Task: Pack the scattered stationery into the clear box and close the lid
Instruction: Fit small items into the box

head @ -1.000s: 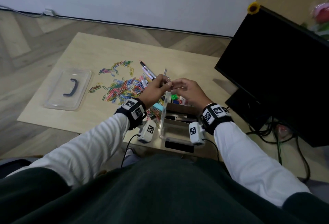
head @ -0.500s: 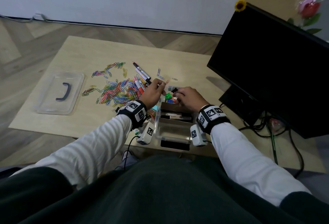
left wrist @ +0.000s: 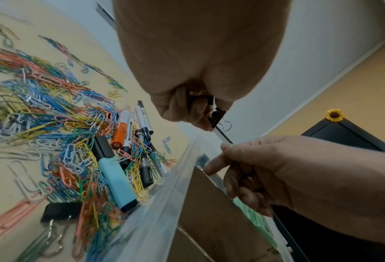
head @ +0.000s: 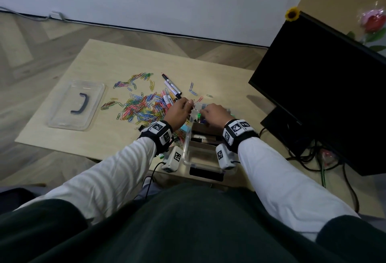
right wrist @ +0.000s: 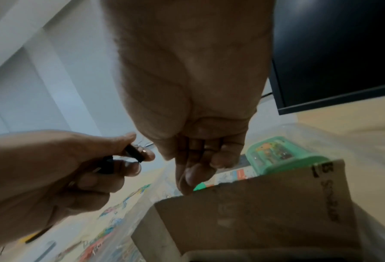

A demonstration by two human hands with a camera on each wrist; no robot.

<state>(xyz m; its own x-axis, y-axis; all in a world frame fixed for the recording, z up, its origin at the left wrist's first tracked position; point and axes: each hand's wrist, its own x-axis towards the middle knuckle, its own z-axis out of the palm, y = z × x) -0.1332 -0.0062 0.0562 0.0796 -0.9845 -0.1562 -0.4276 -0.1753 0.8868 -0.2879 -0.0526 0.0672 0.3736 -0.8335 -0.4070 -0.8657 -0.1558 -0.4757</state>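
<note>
The clear box [head: 186, 145] stands at the table's near edge, with a brown cardboard box [right wrist: 254, 212] and a green case [right wrist: 276, 156] inside it. My left hand [left wrist: 211, 122] hovers over the box's far left corner and pinches a small black binder clip [left wrist: 218, 117]. Just to its right, my right hand [right wrist: 193, 177] reaches down into the box behind the cardboard, fingers loosely bunched with nothing visible in them. Coloured paper clips [head: 142, 106], markers [head: 172, 87], a light blue highlighter [left wrist: 117, 184] and a larger black binder clip [left wrist: 61, 211] lie left of the box.
The clear lid [head: 62, 116] with a dark handle lies flat at the table's left end. A black monitor [head: 323, 85] stands close on the right, with cables on the floor beneath it. A few stray clips [head: 192, 91] lie beyond the hands.
Both hands were joined above the box a second ago. The right hand has come away from the left and dropped into the box, and the left hand has sunk slightly.
</note>
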